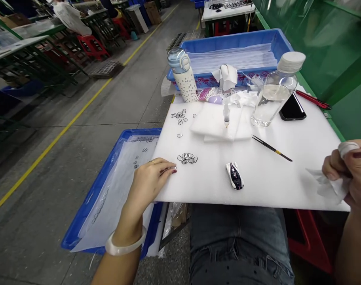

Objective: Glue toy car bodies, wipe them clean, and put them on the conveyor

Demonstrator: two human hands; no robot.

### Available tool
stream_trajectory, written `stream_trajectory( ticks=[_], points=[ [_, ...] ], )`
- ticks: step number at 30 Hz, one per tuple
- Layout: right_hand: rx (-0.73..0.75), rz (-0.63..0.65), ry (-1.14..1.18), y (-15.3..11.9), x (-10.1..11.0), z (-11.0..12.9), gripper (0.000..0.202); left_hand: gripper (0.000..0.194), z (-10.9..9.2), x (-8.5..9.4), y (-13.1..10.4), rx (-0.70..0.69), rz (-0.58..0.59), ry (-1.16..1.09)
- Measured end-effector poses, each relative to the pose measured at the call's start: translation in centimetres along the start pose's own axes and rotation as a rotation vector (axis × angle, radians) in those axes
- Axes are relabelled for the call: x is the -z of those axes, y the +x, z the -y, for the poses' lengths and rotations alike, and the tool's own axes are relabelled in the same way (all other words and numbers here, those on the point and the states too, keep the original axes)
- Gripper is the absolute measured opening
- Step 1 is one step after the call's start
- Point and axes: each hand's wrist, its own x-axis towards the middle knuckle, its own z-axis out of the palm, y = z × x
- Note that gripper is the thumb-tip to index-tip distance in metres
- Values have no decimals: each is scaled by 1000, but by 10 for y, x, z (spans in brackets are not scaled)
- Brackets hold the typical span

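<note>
My left hand (152,178) is at the left edge of the white foam-topped table (269,182). Its thumb and fingertips pinch together on a tiny pale piece that I cannot make out. Just right of those fingertips lies a small pile of thin dark rings (187,158). At the right edge, my right hand (351,170) is closed on a crumpled white tissue (331,186); a white wrap covers one fingertip. Between the hands rests a small white-and-black toy car (235,175). Black tweezers (272,148) lie behind it. More rings (179,114) are scattered farther back.
A dispensing syringe (226,114) stands on folded foam sheets (210,122). Behind are a dotted bottle (185,81), a clear water bottle (271,101), a phone (293,107) and a blue bin (228,40). A lower blue tray (79,225) with rings on sheeting sits left.
</note>
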Motion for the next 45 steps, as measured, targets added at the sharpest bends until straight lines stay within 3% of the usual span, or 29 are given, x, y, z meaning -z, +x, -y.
stream_trajectory(
  ticks=[3,5,7,10,12,14,17,21,24,27,29,33,38,41,45],
  points=[
    [-162,-37,78,-6,-7,5,29,18,-15,-6,-8,55,-161,-156],
    [-186,-71,38,-14,-15,6,30,14,-35,-17,-14,148,-223,-441],
    [-157,-19,23,-24,-27,3,28,20,-61,-33,-16,242,-145,-918],
    [-11,139,15,-42,-53,1,15,33,-99,-57,-14,383,93,-1678],
    [160,225,13,-54,-71,5,6,38,-116,-70,-11,415,145,-1786],
    [342,279,25,-63,-86,13,20,40,-124,-79,-11,435,154,-1813],
    [544,234,30,-70,-107,25,33,40,-123,-82,-15,453,148,-1829],
    [674,187,-27,-76,-129,35,27,41,-119,-83,-21,453,127,-1816],
    [771,207,-187,-81,-133,41,19,38,-120,-84,-22,455,113,-1819],
    [850,321,-318,-79,-121,47,16,34,-123,-83,-21,463,104,-1849],
    [872,357,-359,-74,-108,51,15,33,-125,-82,-21,467,104,-1863],
    [838,264,-367,-68,-100,51,19,32,-128,-80,-21,466,110,-1868],
    [852,402,-310,-73,-115,50,17,27,-128,-81,-21,436,67,-1861],
    [857,473,-317,-72,-107,51,14,28,-128,-81,-21,405,51,-1833],
    [707,351,-311,-63,-83,46,16,31,-128,-78,-22,372,66,-1773]
  ],
)
